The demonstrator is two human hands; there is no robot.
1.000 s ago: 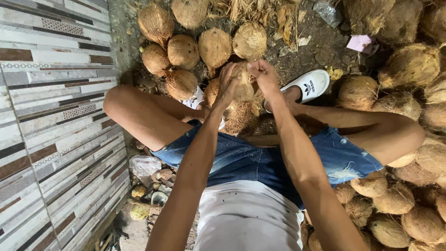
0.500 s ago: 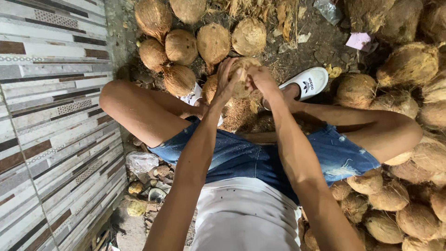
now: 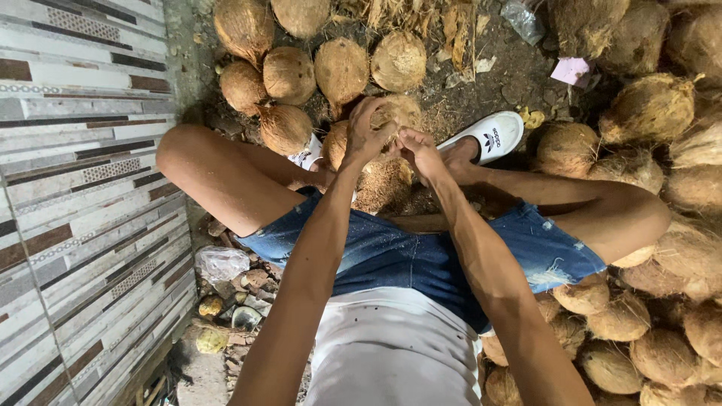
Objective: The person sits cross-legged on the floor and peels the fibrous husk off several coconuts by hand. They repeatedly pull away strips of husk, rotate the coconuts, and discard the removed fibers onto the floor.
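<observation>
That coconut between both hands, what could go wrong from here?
1. The left hand and right hand pull at the coconut husk with bare fingers; coarse fibres might scrape or cut them.
2. The grip looks strained, so a sudden slip might jerk the hands apart.
3. Loose coconuts crowd the legs and might roll.

- The place was an outdoor yard used for husking coconuts, not a room.
- Bare dirt ground [image 3: 489, 83] lay strewn with dry husk scraps [image 3: 451, 30].
- Heaps of brown coconuts [image 3: 662, 301] crowded the ground on two sides.
- A tiled wall [image 3: 75, 188] with striped bands closed off one side.
</observation>
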